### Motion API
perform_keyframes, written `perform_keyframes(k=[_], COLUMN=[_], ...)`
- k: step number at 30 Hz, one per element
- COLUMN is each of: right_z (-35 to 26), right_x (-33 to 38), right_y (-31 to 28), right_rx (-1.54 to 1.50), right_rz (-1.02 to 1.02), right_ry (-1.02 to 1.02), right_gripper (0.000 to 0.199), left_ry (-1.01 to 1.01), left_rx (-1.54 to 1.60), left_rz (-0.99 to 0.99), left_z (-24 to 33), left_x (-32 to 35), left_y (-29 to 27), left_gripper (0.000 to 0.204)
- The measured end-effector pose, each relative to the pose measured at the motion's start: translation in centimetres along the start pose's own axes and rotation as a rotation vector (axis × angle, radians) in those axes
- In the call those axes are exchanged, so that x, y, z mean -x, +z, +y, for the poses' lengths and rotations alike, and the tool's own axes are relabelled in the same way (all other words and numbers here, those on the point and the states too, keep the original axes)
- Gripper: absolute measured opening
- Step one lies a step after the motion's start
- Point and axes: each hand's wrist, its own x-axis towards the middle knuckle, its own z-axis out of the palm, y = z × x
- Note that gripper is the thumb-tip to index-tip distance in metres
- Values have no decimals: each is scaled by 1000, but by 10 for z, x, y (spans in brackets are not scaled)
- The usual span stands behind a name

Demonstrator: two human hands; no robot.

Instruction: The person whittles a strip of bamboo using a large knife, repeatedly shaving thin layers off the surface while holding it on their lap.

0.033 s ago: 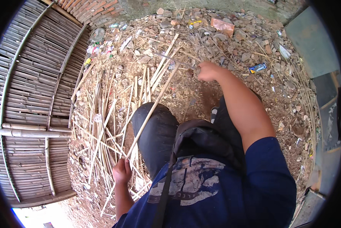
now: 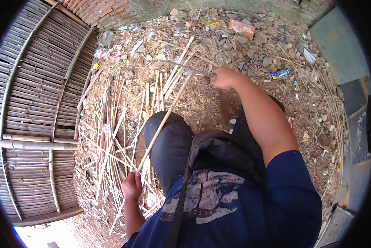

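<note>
My left hand [image 2: 132, 186] is closed round the lower end of a long, pale bamboo strip [image 2: 164, 122]. The strip slants up and away past my left knee. At its far end lies the thin dark blade of a long knife [image 2: 184, 67], crossing it or touching it; which one I cannot tell. My right hand [image 2: 225, 78], on an outstretched arm, is wrapped round the knife's handle, mostly hidden by the fingers. The blade points left and has a slight curve. Under and beside the held strip are many loose bamboo strips [image 2: 107, 153], scattered in a pile left of my knee.
A bamboo slat wall [image 2: 32, 91] stands at the left, and a brick wall [image 2: 100, 10] at the back. Rubble with a broken brick [image 2: 242, 29] and a blue wrapper [image 2: 280, 74] covers the far ground. Grey panels [image 2: 338, 45] stand at the right.
My right hand has shifted slightly left, and the knife's tip reaches farther left past the strip. My left hand and the bamboo strip have hardly moved.
</note>
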Motion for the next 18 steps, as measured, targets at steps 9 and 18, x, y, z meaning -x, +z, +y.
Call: perform_keyframes(k=[9,18], right_z=[-41,-18], right_x=[25,-4], right_y=[11,25], right_rx=[284,211], right_rz=[-160,-292], right_ry=[-229,-299], right_gripper=[33,47], left_ry=[-135,-68], left_rx=[56,109], left_rz=[-240,-131], left_z=[73,96], left_x=[-55,-74], left_y=[-31,2], left_gripper=[38,35])
